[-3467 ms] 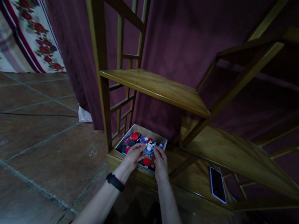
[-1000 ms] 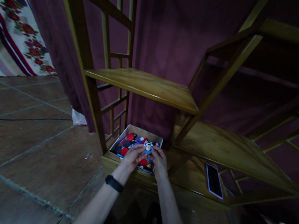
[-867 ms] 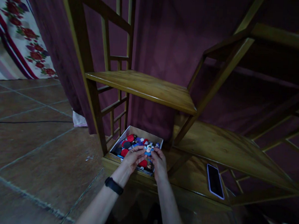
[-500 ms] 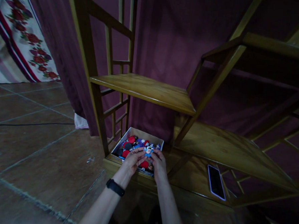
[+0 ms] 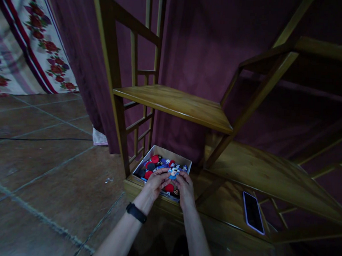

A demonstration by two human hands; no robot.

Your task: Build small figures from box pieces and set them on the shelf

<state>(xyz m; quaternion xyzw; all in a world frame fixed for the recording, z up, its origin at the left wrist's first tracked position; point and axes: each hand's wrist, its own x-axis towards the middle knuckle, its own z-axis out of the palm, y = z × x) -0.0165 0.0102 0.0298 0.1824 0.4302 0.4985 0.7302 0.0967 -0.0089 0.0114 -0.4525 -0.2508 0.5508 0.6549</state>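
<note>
Small figure (image 5: 173, 173), blue and white, details too small to make out. It is held just above the near end of an open box, pinched between the fingertips of both hands.

Left hand (image 5: 156, 181): fingers curled in, tips closed on the figure's left side. A black wristband (image 5: 136, 212) sits on the forearm.

Right hand (image 5: 186, 187): fingers bent, tips closed on the figure's right side. The two hands are close together and meet at the figure.

Box (image 5: 169, 152): shallow, pale-walled and rectangular. It holds a loose heap of small pieces, among them red round pieces (image 5: 155, 159) and others in dark and blue tones. The hands cover its near edge.

Bottom shelf (image 5: 227, 201): wooden, part of an open-framed shelf unit. The box stands at its left end, beside the upright post.

Phone (image 5: 253, 212): dark screen with a pale rim, lying flat on the bottom shelf, well apart from the box to the right.

Middle shelf (image 5: 178, 103): a wooden board directly above the box.

Curtain (image 5: 210, 42): maroon, hanging behind the shelf unit.

Floral cloth (image 5: 29, 40): white with red flowers, at upper left.

Floor (image 5: 42, 174): brown tiles. A thin dark cable (image 5: 29, 139) runs across it at left.
</note>
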